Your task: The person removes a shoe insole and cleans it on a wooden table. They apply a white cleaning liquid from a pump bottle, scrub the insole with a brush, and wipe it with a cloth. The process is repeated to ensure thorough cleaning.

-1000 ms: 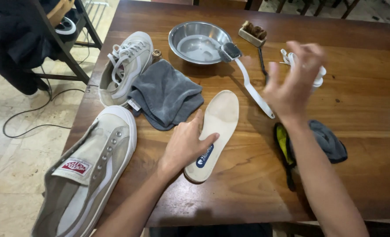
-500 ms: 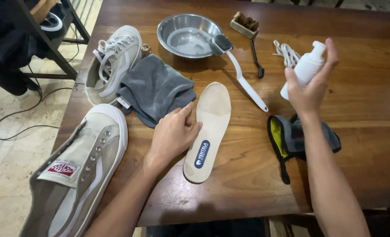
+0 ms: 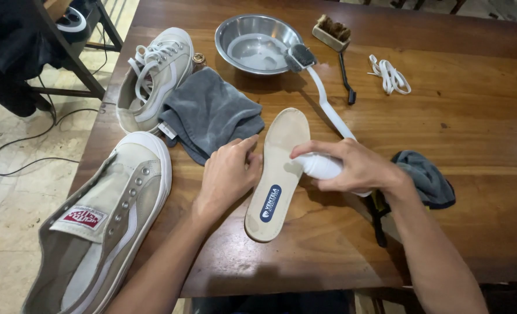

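Observation:
A cream shoe insole (image 3: 279, 174) with a blue oval label lies flat on the wooden table (image 3: 479, 134). My left hand (image 3: 228, 174) rests on the table with fingers touching the insole's left edge. My right hand (image 3: 354, 167) grips a small white bottle (image 3: 322, 166), held sideways with its nozzle end pointing at the insole's middle, just above it.
A grey towel (image 3: 209, 113) lies left of the insole, between two beige sneakers (image 3: 154, 75) (image 3: 104, 221). At the back sit a steel bowl (image 3: 257, 43), a white-handled brush (image 3: 322, 96), a small wooden brush (image 3: 334, 32) and white laces (image 3: 389, 75). A dark cloth (image 3: 430, 180) lies right.
My right hand has come down from head height with the white bottle and now holds it low against the insole. My left hand stays at the insole's edge.

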